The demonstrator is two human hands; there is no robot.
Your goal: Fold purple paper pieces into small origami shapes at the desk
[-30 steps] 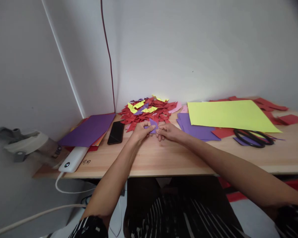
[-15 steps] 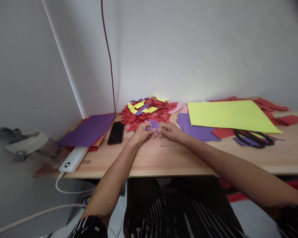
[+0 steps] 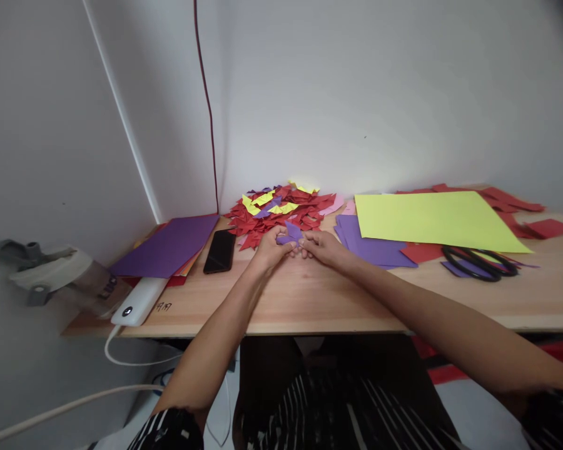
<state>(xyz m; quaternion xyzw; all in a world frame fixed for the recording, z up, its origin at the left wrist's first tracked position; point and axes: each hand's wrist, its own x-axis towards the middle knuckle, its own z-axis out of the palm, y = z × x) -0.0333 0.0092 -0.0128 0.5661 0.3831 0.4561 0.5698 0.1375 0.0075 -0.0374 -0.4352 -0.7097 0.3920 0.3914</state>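
Note:
Both hands meet over the middle of the wooden table (image 3: pixel 309 300), pinching one small piece of folded purple paper (image 3: pixel 293 232). My left hand (image 3: pixel 273 247) grips its left side with the thumb on top. On the right side, my right hand (image 3: pixel 318 245) presses it between thumb and fingers. A pointed flap of the paper stands up between the hands; its lower part is hidden by fingers. Just behind lies a heap of folded paper pieces (image 3: pixel 304 220), mostly red, with some yellow and purple ones.
Left of the hands lie a black phone (image 3: pixel 219 251), purple sheets (image 3: pixel 169 247), a white power bank (image 3: pixel 141 301) with a cable, and a clear bottle (image 3: pixel 87 281). To the right are purple paper squares (image 3: pixel 380 251), a yellow sheet (image 3: pixel 436 215), black-handled scissors (image 3: pixel 478 262) and red paper (image 3: pixel 551 228).
The folded purple paper has turned slightly between the fingers, and its upper flap now stands a little higher and wider. Both hands keep almost the same place.

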